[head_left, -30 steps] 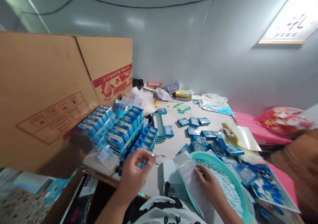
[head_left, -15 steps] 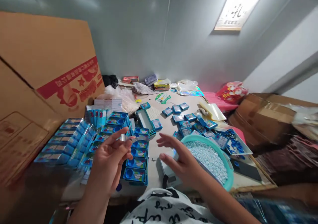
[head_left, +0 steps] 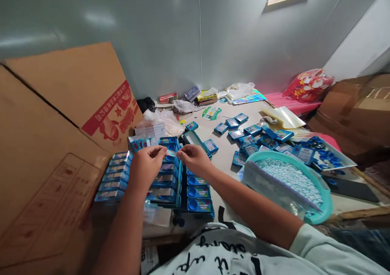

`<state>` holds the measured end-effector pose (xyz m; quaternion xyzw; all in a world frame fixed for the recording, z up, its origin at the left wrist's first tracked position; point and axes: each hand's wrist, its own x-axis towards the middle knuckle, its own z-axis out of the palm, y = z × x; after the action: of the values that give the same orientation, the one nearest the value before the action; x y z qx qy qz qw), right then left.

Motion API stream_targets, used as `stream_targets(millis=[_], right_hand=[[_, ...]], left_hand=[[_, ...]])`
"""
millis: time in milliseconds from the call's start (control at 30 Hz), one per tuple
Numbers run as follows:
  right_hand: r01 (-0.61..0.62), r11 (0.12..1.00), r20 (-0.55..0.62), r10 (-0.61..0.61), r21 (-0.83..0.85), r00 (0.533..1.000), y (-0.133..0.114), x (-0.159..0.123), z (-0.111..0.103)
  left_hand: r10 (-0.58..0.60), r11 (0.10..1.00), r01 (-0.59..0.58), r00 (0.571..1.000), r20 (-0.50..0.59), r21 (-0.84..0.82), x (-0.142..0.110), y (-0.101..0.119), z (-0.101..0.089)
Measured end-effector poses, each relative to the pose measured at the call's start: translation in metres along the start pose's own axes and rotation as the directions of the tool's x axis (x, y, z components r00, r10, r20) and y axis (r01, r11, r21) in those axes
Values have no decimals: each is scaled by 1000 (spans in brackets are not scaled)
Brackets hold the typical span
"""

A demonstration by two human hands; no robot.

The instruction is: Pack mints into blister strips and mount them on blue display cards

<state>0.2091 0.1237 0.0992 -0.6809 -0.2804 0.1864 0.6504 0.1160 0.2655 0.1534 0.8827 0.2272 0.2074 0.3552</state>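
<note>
My left hand (head_left: pixel 149 163) is pinched closed on one end of a small, shiny, see-through strip (head_left: pixel 171 153). Its other end is between the fingertips of my right hand (head_left: pixel 195 159). The strip is stretched between them over a row of blue candy boxes (head_left: pixel 164 180), several with a pale strip across the top. Whether the strip touches a box, I cannot tell. Just to the right, under my right wrist, stands another row of blue boxes (head_left: pixel 199 191), whose tops show a round blue circle and printed lettering. More boxes (head_left: pixel 112 179) are lined up left of my left forearm.
A turquoise basin (head_left: pixel 327 202) of pale blue candies stands at the right, a grey sheet (head_left: pixel 274 181) leaning in it. Loose blue boxes (head_left: pixel 252 139) lie behind it, beside a white tray (head_left: pixel 343 164) of blue caps. A tall cardboard box (head_left: pixel 61 116) walls off the left.
My hands have come together over the box row. The right hand, open and apart before, now pinches the strip that the left held. The view has shifted left.
</note>
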Motion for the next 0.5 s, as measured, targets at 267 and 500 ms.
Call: stream_targets(millis=[267,500], right_hand=[[-13,968,78,-7,252,997,28,19,6],[-31,918,38,18,396,999,47,8,16]], left_hand=[[-84,985,83,996,-1,150,9,-16,6],[-58,993,57,998,13,99,12,-40,16]])
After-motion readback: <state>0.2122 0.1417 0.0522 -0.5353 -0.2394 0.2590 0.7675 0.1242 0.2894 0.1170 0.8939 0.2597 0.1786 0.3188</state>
